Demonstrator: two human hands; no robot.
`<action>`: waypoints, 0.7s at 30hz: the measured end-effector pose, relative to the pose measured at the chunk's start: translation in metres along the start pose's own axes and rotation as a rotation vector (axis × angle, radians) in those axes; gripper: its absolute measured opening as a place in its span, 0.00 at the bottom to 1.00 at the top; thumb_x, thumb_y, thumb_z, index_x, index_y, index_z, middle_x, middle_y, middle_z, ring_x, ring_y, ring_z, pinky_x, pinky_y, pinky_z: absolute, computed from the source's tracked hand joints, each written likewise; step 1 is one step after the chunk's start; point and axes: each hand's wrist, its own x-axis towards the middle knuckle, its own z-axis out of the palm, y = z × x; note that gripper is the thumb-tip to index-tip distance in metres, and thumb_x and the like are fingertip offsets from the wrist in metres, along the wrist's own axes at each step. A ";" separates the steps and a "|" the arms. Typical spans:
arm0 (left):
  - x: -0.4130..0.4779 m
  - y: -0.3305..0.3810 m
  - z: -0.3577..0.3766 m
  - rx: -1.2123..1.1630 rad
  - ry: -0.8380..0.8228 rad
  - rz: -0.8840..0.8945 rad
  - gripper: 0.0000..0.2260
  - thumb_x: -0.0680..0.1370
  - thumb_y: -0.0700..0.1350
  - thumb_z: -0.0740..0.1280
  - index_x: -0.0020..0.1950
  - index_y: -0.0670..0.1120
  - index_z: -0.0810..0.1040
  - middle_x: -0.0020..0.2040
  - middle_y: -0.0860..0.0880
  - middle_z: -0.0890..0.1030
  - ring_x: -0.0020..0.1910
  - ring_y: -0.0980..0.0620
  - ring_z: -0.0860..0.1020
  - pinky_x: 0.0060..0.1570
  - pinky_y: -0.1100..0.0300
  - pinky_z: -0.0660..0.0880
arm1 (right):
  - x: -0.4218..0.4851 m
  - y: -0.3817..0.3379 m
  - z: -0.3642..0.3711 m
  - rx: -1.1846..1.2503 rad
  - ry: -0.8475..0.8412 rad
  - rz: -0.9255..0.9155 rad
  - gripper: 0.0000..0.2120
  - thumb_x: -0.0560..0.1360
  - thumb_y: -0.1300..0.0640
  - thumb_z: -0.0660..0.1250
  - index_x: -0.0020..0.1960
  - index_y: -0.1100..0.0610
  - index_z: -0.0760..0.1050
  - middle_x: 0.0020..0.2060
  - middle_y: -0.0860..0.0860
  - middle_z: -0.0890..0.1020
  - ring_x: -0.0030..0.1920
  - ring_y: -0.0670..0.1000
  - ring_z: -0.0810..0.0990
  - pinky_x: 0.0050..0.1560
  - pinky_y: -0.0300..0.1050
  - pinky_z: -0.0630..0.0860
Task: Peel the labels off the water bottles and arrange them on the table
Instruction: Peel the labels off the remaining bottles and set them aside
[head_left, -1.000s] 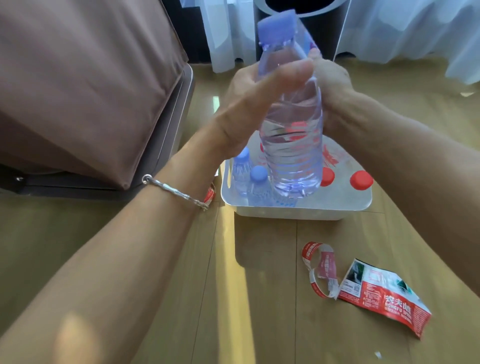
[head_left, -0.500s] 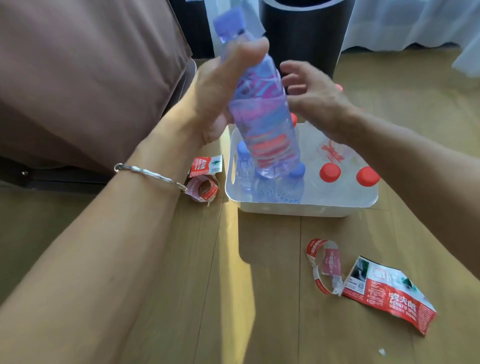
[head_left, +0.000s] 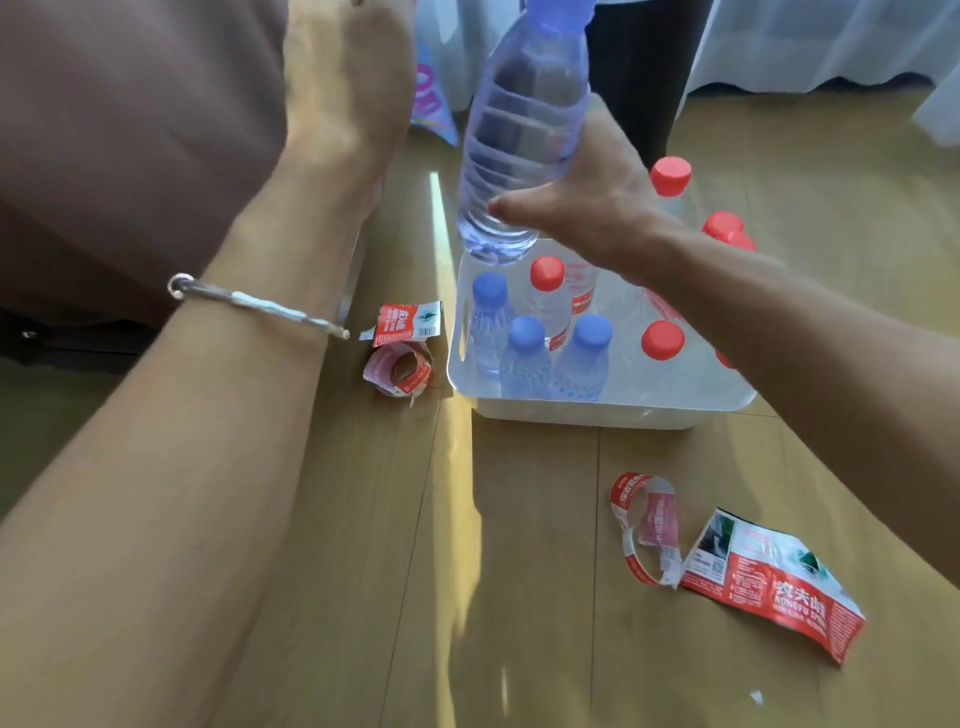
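Sunlit wooden bench (head_left: 519, 571) fills the head view, with a brown cushion (head_left: 130, 130) at the far left and white curtains (head_left: 805, 41) along the back.

A white tub (head_left: 571, 410) stands mid-bench. Three blue-capped bottles (head_left: 527, 332) are crowded at its near left, with red-capped bottles (head_left: 662, 338) beside and behind them. Torn red labels (head_left: 769, 577) lie in front of the tub, and more label scraps (head_left: 402, 343) lie just to its left.

The right hand (head_left: 587, 192) grips a stripped bottle (head_left: 519, 135) low on its body. The thumb lies across the front and the fingers are hidden behind. The bottle is tilted, cap away, in the air above the tub's far left corner.

The left hand (head_left: 343, 104) is raised near the cushion and wears a bracelet (head_left: 260, 304). Its fingers run out of sight at the top edge, so I cannot tell whether it is open or closed. A purple-and-pink scrap (head_left: 434, 104) shows just beside it (possibly a peeled label, though too blurred to be sure).

The bottle looks full, so it is likely weighty for its size. Its thin, ribbed walls would dent under a hard squeeze. With the label gone the plastic is probably slick. The ribbed waist seems the safest place to hold, using a whole-hand wrap and moderate pressure. It should stand steadily if set down base first.
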 end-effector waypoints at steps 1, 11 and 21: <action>0.004 -0.007 -0.004 0.193 0.028 0.061 0.09 0.75 0.42 0.59 0.35 0.49 0.67 0.29 0.55 0.73 0.29 0.60 0.70 0.37 0.65 0.67 | 0.002 0.003 0.000 -0.028 0.015 0.019 0.33 0.59 0.47 0.76 0.60 0.54 0.70 0.45 0.43 0.77 0.47 0.44 0.80 0.52 0.47 0.80; -0.033 -0.131 0.003 1.025 -0.387 -0.204 0.14 0.75 0.39 0.61 0.56 0.43 0.82 0.53 0.41 0.76 0.53 0.38 0.77 0.47 0.54 0.72 | 0.002 0.047 0.020 -0.236 -0.121 0.158 0.33 0.58 0.39 0.76 0.57 0.53 0.72 0.42 0.43 0.75 0.40 0.46 0.79 0.39 0.47 0.80; -0.049 -0.123 0.020 0.814 -0.583 -0.178 0.28 0.78 0.41 0.61 0.77 0.51 0.62 0.73 0.43 0.69 0.72 0.43 0.68 0.63 0.57 0.66 | -0.002 0.065 0.030 -0.321 -0.312 0.344 0.24 0.78 0.50 0.65 0.71 0.58 0.67 0.65 0.57 0.75 0.63 0.58 0.74 0.56 0.44 0.67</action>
